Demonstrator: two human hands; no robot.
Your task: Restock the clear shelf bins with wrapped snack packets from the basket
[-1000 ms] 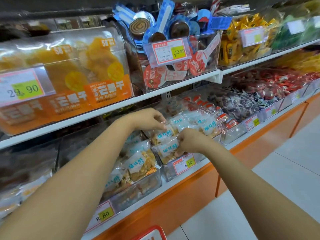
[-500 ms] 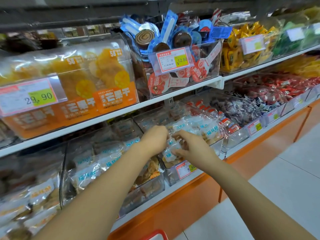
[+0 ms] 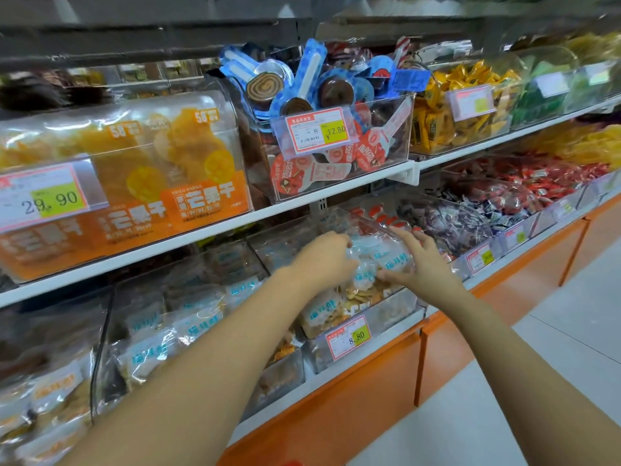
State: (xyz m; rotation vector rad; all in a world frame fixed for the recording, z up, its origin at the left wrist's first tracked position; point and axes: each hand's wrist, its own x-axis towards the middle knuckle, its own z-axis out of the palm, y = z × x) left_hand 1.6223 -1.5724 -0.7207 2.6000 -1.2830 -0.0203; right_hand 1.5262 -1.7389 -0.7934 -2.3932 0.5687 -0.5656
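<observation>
Checking head cam, the only view. L hand (image 3: 322,260) is reaching into the lower-tier clear bin (image 3: 396,309), fingers curling over the top of the snack packets (image 3: 386,260). Whether it is gripping one I cannot tell, the fingertips being hidden behind the knuckles. R hand (image 3: 425,264) is sitting on the same pile from the right side. Its fingers are spreading and its thumb and fingertips are touching the wrappers, pressing rather than pinching as far as I am seeing.

Packets are heaping above the bin's front wall, over the 8.80 price tag (image 3: 349,336). Neighbour bin (image 3: 151,331) to the left is showing similar packets, approx. full.

Basket: I am not identifying it. A red sliver (image 3: 292,463) at the bottom edge is poss. part of it, unconfirmed.

Assessment: this bin is looking close to full and the hands are prob. settling the load. I am not seeing any stock in the basket, so qty left to place is undetermined.
</observation>
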